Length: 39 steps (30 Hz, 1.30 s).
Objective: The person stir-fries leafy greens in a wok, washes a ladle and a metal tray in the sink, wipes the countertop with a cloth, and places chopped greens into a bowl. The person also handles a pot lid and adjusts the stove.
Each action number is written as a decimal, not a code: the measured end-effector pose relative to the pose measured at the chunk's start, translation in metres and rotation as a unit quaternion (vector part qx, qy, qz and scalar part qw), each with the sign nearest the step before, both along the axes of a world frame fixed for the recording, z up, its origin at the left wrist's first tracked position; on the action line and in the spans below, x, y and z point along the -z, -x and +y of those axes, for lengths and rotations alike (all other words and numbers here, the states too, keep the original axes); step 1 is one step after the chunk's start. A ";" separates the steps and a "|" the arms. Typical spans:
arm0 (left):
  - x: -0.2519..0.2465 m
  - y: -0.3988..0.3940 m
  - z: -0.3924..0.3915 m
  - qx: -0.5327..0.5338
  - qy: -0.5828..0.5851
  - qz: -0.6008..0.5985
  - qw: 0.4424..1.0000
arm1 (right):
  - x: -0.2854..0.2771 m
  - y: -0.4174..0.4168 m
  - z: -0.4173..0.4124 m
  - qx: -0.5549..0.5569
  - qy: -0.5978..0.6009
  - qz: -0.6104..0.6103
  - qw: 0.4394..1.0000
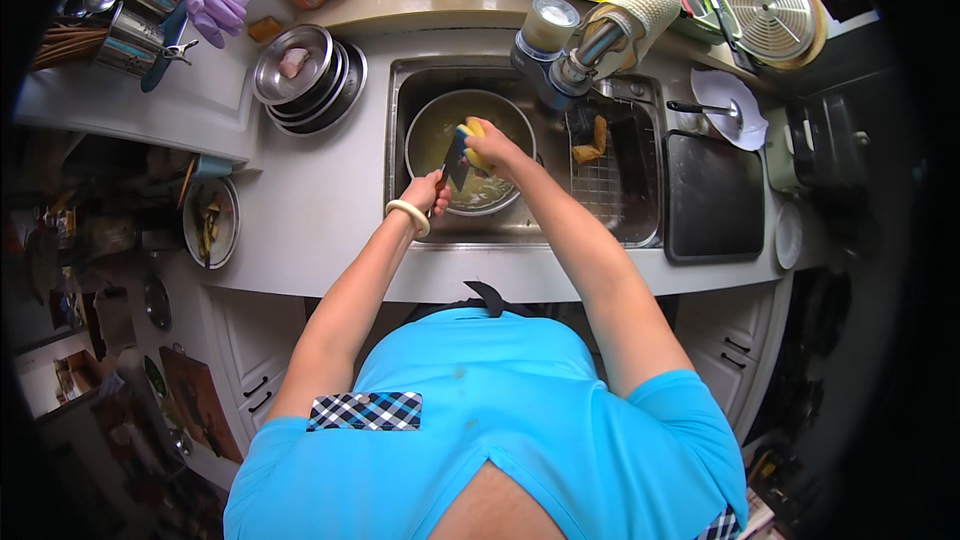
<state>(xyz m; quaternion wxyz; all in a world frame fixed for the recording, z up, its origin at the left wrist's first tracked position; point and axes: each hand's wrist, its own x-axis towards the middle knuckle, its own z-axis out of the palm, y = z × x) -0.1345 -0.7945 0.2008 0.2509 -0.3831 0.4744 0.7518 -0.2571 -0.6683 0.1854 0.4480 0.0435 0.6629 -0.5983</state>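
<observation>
My left hand [427, 193], with a cream bangle at its wrist, grips the handle of a dark flat-bladed kitchen utensil [454, 165]. Whether this is a knife or a spatula I cannot tell. In my right hand [495, 148] is a yellow and blue sponge [473, 136], held against the blade or very close to it. Both hands are over a large round metal pot [412, 120] of cloudy water. That pot stands in the left part of the stainless steel sink [551, 229].
Beyond the sink rises the faucet [596, 49] with a cloth over it. A wire rack [607, 195] lies in the sink's right side. Stacked metal bowls [315, 86] stand left; a black tray [714, 199] and a white dish [724, 101] with a spoon lie right.
</observation>
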 end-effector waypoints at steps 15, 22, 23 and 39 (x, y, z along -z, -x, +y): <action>0.001 0.024 -0.016 -0.092 -0.194 -0.005 0.977 | -0.067 -0.009 -0.045 -0.219 -0.275 0.503 0.790; 0.008 0.016 -0.017 -0.090 -0.214 -0.006 0.973 | -0.043 -0.018 -0.038 -0.178 -0.296 0.526 0.777; 0.003 0.016 -0.012 -0.105 -0.214 -0.024 0.971 | -0.040 -0.019 -0.031 -0.175 -0.289 0.523 0.782; -0.001 0.011 0.020 -0.078 -0.060 -0.027 0.995 | -0.055 -0.004 0.240 -0.078 -0.312 0.597 0.735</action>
